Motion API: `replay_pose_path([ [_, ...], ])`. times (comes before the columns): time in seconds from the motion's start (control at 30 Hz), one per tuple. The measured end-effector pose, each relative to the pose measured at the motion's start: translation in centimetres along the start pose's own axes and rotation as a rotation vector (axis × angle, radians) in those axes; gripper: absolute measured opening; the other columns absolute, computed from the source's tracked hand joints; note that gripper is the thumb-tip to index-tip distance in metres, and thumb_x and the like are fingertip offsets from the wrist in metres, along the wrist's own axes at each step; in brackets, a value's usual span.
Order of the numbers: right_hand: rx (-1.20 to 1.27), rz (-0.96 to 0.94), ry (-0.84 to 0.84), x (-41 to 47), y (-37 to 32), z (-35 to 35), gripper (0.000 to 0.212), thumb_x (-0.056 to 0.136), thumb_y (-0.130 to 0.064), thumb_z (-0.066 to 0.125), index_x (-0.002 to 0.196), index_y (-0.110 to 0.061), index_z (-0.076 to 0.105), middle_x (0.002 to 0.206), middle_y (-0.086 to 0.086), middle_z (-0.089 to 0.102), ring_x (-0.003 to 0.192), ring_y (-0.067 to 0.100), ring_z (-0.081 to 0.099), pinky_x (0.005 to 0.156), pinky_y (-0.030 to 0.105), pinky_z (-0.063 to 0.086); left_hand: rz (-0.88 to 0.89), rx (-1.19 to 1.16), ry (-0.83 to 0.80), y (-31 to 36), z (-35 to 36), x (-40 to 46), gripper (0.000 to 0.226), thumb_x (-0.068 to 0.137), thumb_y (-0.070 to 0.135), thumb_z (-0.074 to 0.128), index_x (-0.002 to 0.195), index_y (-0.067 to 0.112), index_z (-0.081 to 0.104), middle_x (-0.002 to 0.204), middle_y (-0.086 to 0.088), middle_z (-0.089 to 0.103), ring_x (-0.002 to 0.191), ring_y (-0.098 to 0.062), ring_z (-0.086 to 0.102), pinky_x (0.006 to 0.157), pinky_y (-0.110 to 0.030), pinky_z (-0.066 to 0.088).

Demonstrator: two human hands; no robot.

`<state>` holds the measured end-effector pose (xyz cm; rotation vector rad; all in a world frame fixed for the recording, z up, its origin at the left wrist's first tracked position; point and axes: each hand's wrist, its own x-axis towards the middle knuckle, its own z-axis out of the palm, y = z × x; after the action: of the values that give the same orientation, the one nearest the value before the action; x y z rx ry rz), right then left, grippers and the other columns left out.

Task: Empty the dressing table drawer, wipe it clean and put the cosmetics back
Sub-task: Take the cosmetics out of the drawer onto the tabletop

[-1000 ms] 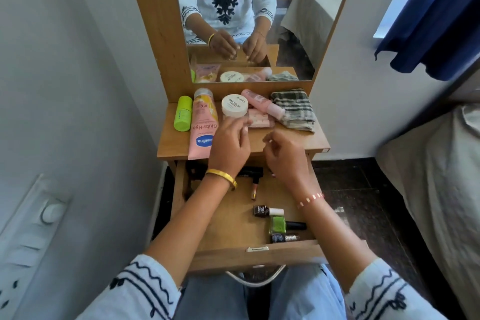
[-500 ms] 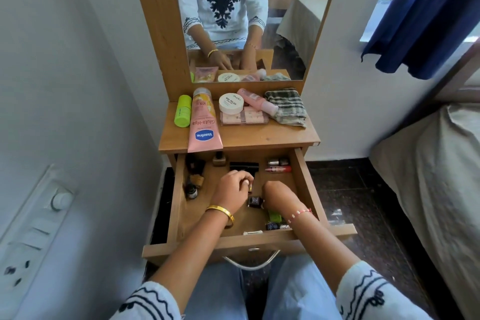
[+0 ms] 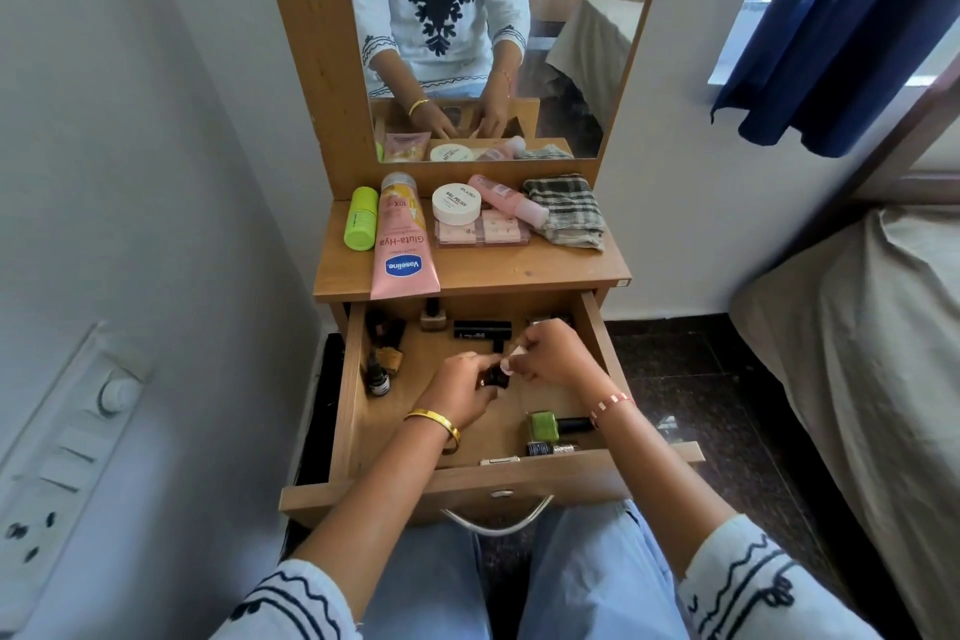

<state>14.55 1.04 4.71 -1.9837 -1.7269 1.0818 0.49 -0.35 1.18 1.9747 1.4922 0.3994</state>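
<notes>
The wooden drawer (image 3: pixel 355 395) stands pulled open over my lap. Both hands are inside it, close together at its middle. My left hand (image 3: pixel 460 392) grips a small dark nail polish bottle (image 3: pixel 492 376). My right hand (image 3: pixel 553 353) pinches the bottle's white cap (image 3: pixel 514 355). Loose in the drawer lie a green nail polish bottle (image 3: pixel 543 424), a dark glittery bottle (image 3: pixel 550 448), a black lipstick box (image 3: pixel 482 327), a beige polish bottle (image 3: pixel 432 317) and several small dark bottles (image 3: pixel 387 359) at the left.
On the tabletop (image 3: pixel 519 270) lie a green tube (image 3: pixel 360 218), a pink Vaseline tube (image 3: pixel 402 244), a white jar (image 3: pixel 457 203), a pink bottle (image 3: pixel 506 200), a pink palette (image 3: pixel 483 231) and a folded checked cloth (image 3: pixel 563 211). A bed (image 3: pixel 857 353) stands right, a wall left.
Both hands came down from the tabletop edge into the drawer. They have closed on the dark bottle with the white cap and lifted it toward the drawer's middle.
</notes>
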Motion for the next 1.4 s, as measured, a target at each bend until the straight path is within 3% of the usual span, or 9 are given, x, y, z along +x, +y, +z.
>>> replay_pose_path([
  [0.07,0.025,0.053,-0.035,0.0,0.4,-0.3,0.006,0.086,-0.012,0.063,0.091,-0.008,0.063,0.08,0.007,0.066,0.072,0.017,0.063,0.076,0.033,0.056,-0.02,-0.013,0.003,-0.2,0.0,0.1,0.036,0.084,0.014,0.064,0.119,0.014,0.06,0.118,-0.009,0.061,0.11,-0.022,0.055,0.083,-0.02,0.038],
  [0.2,-0.37,0.139,-0.223,-0.3,2.0,-0.5,0.035,0.085,-0.011,0.062,0.118,-0.001,0.058,0.114,0.014,0.063,0.103,0.028,0.062,0.088,0.034,0.052,-0.07,-0.081,0.035,-0.2,0.1,0.0,0.039,0.085,0.012,0.062,0.123,0.013,0.055,0.125,-0.008,0.058,0.114,-0.022,0.054,0.091,-0.024,0.04],
  [0.37,-0.619,0.185,-0.29,-0.7,2.9,1.3,0.047,0.082,-0.004,0.067,0.126,-0.004,0.051,0.122,0.014,0.059,0.112,0.029,0.059,0.094,0.036,0.05,-0.089,-0.109,0.068,-0.3,-0.1,0.0,0.037,0.082,0.011,0.065,0.118,0.014,0.057,0.122,-0.006,0.058,0.11,-0.021,0.054,0.086,-0.023,0.039],
  [0.67,-0.524,0.063,-0.223,-0.2,2.8,2.8,0.032,0.087,-0.014,0.061,0.117,-0.004,0.056,0.117,0.014,0.062,0.106,0.029,0.06,0.084,0.031,0.049,-0.149,-0.166,0.107,-0.1,-0.7,-0.4,0.023,0.081,0.008,0.064,0.095,0.014,0.047,0.092,-0.004,0.056,0.078,-0.019,0.051,0.068,-0.024,0.037],
  [0.87,-0.495,0.096,-0.233,-0.3,2.9,2.8,0.031,0.09,-0.021,0.059,0.115,-0.002,0.057,0.113,0.014,0.063,0.099,0.026,0.061,0.074,0.025,0.044,-0.167,-0.193,0.117,0.0,-0.8,-0.5,0.02,0.08,0.01,0.065,0.092,0.012,0.05,0.091,-0.004,0.058,0.08,-0.019,0.053,0.069,-0.024,0.037],
  [1.0,-0.444,0.084,-0.216,-0.2,2.7,2.4,0.035,0.09,-0.028,0.059,0.109,0.0,0.061,0.109,0.015,0.064,0.089,0.026,0.059,0.071,0.027,0.044,-0.179,-0.22,0.152,0.1,-1.0,-0.6,0.024,0.081,0.007,0.065,0.104,0.009,0.056,0.095,-0.002,0.059,0.082,-0.017,0.054,0.071,-0.022,0.037],
  [1.17,-0.258,-0.031,-0.107,-0.2,2.8,1.5,0.011,0.083,-0.017,0.068,0.087,-0.009,0.061,0.089,0.012,0.068,0.067,0.018,0.059,0.062,0.03,0.052,-0.207,-0.314,0.227,0.4,-1.3,-0.6,0.037,0.081,0.006,0.065,0.118,0.007,0.058,0.117,-0.01,0.061,0.101,-0.022,0.058,0.078,-0.021,0.039],
  [1.23,-0.144,-0.083,-0.049,-0.5,2.7,1.0,0.01,0.081,-0.012,0.069,0.083,-0.013,0.06,0.08,0.005,0.065,0.057,0.012,0.059,0.055,0.024,0.053,-0.213,-0.357,0.249,0.5,-1.5,-0.6,0.041,0.082,0.005,0.065,0.122,0.006,0.056,0.121,-0.011,0.06,0.105,-0.022,0.058,0.081,-0.02,0.039],
  [1.4,0.066,-0.164,0.117,-0.8,1.1,-0.7,0.015,0.078,-0.016,0.074,0.091,-0.019,0.068,0.087,-0.004,0.065,0.077,0.009,0.06,0.06,0.013,0.042,-0.172,-0.411,0.306,0.8,-2.1,-1.0,0.044,0.082,0.007,0.066,0.125,0.008,0.055,0.12,-0.009,0.062,0.104,-0.015,0.057,0.084,-0.02,0.04],
])
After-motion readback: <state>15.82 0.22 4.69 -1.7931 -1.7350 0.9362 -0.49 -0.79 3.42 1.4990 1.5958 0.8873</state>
